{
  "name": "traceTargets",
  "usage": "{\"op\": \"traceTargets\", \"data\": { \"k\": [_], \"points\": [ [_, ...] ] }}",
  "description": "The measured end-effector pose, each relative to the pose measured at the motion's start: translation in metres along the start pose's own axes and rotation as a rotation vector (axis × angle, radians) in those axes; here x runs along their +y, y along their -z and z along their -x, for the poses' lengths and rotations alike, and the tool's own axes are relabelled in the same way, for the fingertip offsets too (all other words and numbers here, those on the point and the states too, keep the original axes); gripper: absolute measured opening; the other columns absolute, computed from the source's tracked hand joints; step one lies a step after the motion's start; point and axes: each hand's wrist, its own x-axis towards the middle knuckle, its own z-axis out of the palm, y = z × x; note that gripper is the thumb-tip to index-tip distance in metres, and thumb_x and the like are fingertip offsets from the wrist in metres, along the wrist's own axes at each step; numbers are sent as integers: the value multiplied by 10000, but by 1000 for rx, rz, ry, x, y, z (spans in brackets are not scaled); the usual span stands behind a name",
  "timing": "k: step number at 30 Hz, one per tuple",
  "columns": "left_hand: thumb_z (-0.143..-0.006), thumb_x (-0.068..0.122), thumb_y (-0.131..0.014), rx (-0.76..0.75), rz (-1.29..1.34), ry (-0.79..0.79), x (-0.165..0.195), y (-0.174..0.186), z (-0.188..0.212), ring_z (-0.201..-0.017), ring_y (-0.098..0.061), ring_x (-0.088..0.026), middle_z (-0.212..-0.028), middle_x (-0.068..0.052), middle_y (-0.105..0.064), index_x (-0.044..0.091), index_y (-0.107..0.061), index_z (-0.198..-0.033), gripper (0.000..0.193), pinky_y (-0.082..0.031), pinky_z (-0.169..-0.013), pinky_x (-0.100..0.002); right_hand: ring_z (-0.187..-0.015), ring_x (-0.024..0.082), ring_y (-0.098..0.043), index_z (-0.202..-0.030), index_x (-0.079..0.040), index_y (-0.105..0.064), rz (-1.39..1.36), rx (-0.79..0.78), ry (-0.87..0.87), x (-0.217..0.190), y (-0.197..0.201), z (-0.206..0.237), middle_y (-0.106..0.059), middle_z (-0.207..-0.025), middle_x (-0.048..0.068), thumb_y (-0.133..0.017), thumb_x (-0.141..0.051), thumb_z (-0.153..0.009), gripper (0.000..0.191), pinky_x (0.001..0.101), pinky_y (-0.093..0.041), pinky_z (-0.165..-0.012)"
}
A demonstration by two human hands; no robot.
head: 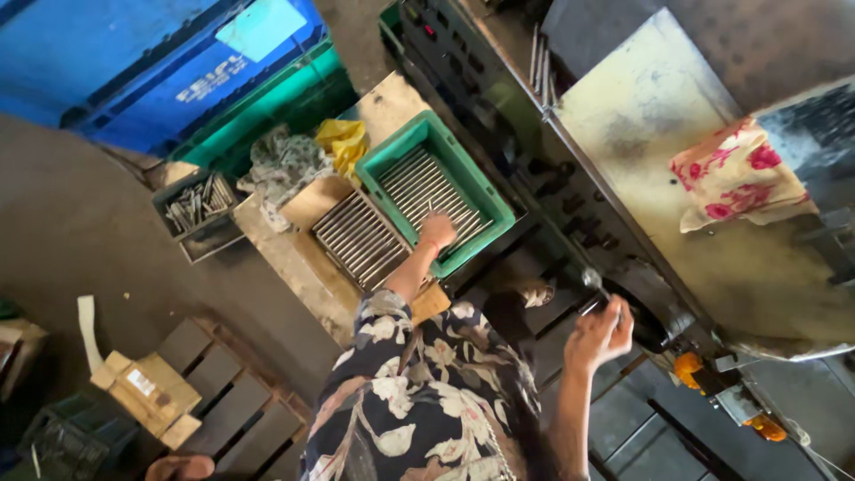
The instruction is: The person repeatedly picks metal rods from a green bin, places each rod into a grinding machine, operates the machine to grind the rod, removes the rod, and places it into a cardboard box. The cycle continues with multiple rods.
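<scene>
My left hand [437,230] reaches into a green plastic tray [495,207] filled with a row of thin metal rods [419,183]. Its fingers are curled down on the rods, and one rod pokes out above the knuckles. My right hand [602,331] is raised at the front of a dark machine [534,151], closed around a thin metal rod [591,287] with a shiny end. My floral sleeve and body fill the lower middle of the view.
A second batch of rods [361,239] lies on a wooden bench left of the tray, near rags [283,165] and a yellow cloth [343,138]. A small bin of metal parts [198,203], blue and green crates [178,71], a cardboard box [147,392] and a floral bag [735,174] surround it.
</scene>
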Motion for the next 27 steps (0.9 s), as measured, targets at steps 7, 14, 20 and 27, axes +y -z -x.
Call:
{"op": "traceTargets", "data": {
  "k": [7,14,20,27],
  "points": [
    [-862,39,-516,-32,253,-19,6,-2,-11,-1155,-630,-458,-1201,-288,-624,146,-629,-1352,514,-450,-1026,-557,-461,61,-424,-1142,-9,-662,103,90,43,-10,55,22,-508,-625,-6,-714,-242,-1061,252,243,-383,-456],
    [-1021,176,-467,-104,-217,-362,39,-13,-28,-1212,-634,-372,-1308,-187,-639,84,-695,-1181,293,-544,-960,-450,-503,42,-424,-1170,-7,-680,322,42,24,-4,53,32,-498,-638,-32,-686,-181,-1052,211,234,-386,-475],
    [-1012,246,-437,-309,-283,-591,41,-22,-40,-1225,-622,-346,-1396,-128,-594,204,-676,-1281,363,-526,-984,-450,-512,42,-452,-1153,7,-687,456,11,26,-2,48,47,-483,-622,-32,-679,-174,-1044,212,230,-392,-489],
    [-1025,333,-432,-378,-245,-441,39,-19,-28,-1337,-500,-305,-1447,-84,-524,243,-602,-1361,387,-402,-1049,-601,-539,38,-460,-1155,6,-686,374,33,29,-4,35,54,-525,-682,-33,-679,-154,-1047,193,235,-417,-517]
  ]
}}
